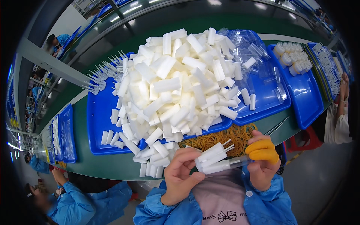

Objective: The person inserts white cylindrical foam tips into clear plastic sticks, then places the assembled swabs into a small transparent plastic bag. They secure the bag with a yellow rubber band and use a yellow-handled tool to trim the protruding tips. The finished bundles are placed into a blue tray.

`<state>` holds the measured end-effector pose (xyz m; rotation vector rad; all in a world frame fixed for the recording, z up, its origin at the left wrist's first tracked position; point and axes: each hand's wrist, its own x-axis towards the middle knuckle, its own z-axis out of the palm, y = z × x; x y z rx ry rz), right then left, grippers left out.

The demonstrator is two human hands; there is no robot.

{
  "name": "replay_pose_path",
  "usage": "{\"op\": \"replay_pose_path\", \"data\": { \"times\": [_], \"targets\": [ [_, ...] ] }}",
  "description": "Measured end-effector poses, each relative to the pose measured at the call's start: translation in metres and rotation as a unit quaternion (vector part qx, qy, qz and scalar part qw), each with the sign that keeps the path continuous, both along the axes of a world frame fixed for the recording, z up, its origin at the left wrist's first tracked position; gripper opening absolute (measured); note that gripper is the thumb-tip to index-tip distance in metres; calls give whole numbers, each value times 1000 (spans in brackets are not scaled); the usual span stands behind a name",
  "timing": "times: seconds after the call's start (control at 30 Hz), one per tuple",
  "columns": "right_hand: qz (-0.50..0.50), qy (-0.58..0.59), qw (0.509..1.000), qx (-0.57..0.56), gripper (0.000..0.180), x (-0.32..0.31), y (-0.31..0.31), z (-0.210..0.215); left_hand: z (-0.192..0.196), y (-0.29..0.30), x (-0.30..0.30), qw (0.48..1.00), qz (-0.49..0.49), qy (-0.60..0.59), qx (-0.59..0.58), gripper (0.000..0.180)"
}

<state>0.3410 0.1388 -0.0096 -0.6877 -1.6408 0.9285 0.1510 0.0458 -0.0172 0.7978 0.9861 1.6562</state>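
My left hand (183, 175) is closed around a small bundle of white foam pieces (212, 156) with thin white stems sticking out to the right. Yellow covers wrap some fingers of my right hand (263, 159). Its fingers pinch a transparent plastic tube (240, 161), which meets the stem of the lowest foam piece in the bundle. Just beyond both hands lies a heap of yellowish rubber bands (236, 135). A large mound of white foam blocks (165, 80) rises behind them, spilling over the front edge of a blue tray (98, 127).
White stemmed parts (99, 77) stick out at the mound's left. Transparent sleeves (249, 56) fill a second blue tray (275, 107). Tweezers (277, 125) lie at the right, near a tray (313, 107) with finished-looking white bundles (292, 58). Co-workers sit at left (82, 202) and right (339, 120).
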Motion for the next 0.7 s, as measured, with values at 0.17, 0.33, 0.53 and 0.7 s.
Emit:
{"op": "replay_pose_path", "data": {
  "times": [0.17, 0.33, 0.53, 0.7],
  "targets": [
    [23, -20, 999, -30, 20, 1, -1, 3, 2, -6, 3, 999, 4, 39, 22, 47],
    [19, -18, 999, -34, 22, -6, -11, 10, 0, -8, 5, 997, 1, 75, 33, 45],
    [15, -2, 998, -66, 24, -12, -19, 9, 1, -7, 8, 998, -9, 55, 30, 46],
    [9, -14, 998, -56, 22, -14, -16, 9, 2, -6, 7, 998, -6, 54, 12, 49]
  ]
}}
